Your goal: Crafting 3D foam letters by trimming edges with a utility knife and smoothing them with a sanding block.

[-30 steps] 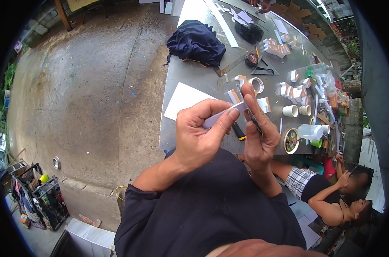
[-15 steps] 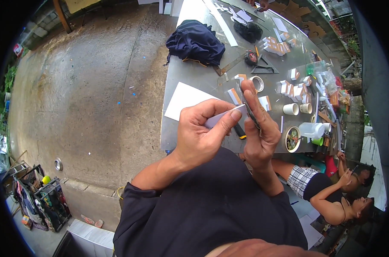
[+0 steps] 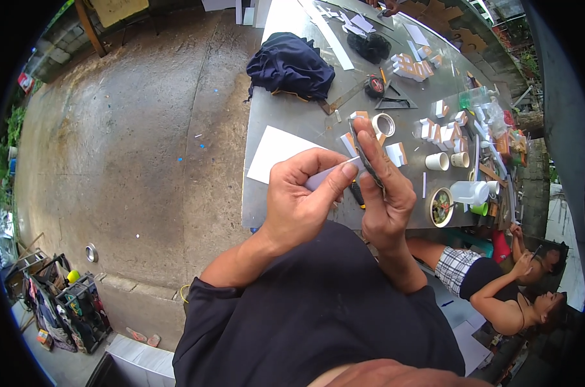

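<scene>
Your left hand (image 3: 299,203) pinches one small white strip (image 3: 323,177) above the bench's (image 3: 286,116) near edge; your right hand (image 3: 384,193) clamps one dark blade (image 3: 364,155) against it. Two white cups (image 3: 437,161) stand right.

I'm looking down on an outdoor craft workshop: a long metal worktable (image 3: 292,116) stands on a bare concrete yard floor (image 3: 131,148), littered with cut white foam-board pieces (image 3: 428,129), a tape roll (image 3: 384,123), paper cups (image 3: 437,161), a metal set square (image 3: 395,100) and a white sheet (image 3: 273,151).
</scene>
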`<move>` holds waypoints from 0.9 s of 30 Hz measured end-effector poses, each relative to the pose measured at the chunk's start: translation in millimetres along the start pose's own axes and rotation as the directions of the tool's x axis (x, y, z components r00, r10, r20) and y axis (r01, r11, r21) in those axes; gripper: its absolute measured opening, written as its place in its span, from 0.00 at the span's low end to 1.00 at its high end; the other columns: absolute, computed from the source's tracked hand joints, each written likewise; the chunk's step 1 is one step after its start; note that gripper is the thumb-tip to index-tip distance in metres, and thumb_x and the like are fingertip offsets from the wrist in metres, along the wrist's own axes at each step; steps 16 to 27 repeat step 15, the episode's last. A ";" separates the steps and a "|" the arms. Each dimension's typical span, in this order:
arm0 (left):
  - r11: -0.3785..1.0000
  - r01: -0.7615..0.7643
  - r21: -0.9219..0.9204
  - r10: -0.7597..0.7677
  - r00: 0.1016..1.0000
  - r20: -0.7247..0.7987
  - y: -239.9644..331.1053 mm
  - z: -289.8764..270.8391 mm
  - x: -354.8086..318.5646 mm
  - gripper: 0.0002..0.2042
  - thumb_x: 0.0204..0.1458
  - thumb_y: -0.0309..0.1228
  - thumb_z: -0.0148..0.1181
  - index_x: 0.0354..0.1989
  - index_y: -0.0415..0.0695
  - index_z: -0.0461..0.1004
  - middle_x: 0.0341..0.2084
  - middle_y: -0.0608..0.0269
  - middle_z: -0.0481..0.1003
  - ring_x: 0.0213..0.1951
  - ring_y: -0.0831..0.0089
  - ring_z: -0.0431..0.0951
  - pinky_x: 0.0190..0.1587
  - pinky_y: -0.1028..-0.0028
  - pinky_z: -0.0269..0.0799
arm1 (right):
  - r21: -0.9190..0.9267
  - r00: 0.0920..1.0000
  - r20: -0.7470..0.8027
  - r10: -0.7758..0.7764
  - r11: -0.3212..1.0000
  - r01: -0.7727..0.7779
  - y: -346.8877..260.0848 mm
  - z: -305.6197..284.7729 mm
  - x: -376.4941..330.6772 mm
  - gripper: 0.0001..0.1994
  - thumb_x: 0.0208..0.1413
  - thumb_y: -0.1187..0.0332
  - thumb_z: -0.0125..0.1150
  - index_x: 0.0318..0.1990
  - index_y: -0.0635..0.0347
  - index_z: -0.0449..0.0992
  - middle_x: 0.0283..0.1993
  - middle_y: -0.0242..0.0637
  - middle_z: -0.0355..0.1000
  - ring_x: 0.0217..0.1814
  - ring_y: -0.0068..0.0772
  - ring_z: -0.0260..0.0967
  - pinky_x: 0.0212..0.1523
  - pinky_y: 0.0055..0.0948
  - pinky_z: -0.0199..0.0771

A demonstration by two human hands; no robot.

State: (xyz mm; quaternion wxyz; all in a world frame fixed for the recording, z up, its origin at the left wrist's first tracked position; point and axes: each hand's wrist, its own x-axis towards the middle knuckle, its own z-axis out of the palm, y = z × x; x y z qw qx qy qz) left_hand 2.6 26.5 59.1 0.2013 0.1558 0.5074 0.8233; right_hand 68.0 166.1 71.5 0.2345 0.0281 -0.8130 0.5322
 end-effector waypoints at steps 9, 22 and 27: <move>0.997 0.060 -0.055 -0.062 0.997 -0.036 4.2 -9.0 -1.7 0.08 0.62 0.30 0.67 0.39 0.36 0.82 0.24 0.69 0.79 0.24 0.88 0.73 0.25 0.84 0.68 | 0.021 0.999 0.046 -0.007 1.000 0.006 -10.3 3.8 -5.6 0.23 0.64 0.81 0.56 0.67 0.67 0.71 0.71 0.55 0.66 0.79 0.52 0.56 0.76 0.42 0.55; 0.997 0.071 -0.043 -0.072 0.997 -0.018 7.3 -12.9 -1.5 0.08 0.62 0.29 0.66 0.40 0.36 0.82 0.25 0.68 0.80 0.25 0.86 0.74 0.27 0.84 0.68 | 0.077 1.000 0.024 -0.002 0.997 0.001 -6.1 5.9 -3.9 0.22 0.66 0.79 0.55 0.67 0.67 0.70 0.71 0.54 0.66 0.78 0.52 0.57 0.76 0.44 0.54; 0.997 0.071 -0.043 -0.072 0.997 -0.018 7.3 -12.9 -1.5 0.08 0.62 0.29 0.66 0.40 0.36 0.82 0.25 0.68 0.80 0.25 0.86 0.74 0.27 0.84 0.68 | 0.077 1.000 0.024 -0.002 0.997 0.001 -6.1 5.9 -3.9 0.22 0.66 0.79 0.55 0.67 0.67 0.70 0.71 0.54 0.66 0.78 0.52 0.57 0.76 0.44 0.54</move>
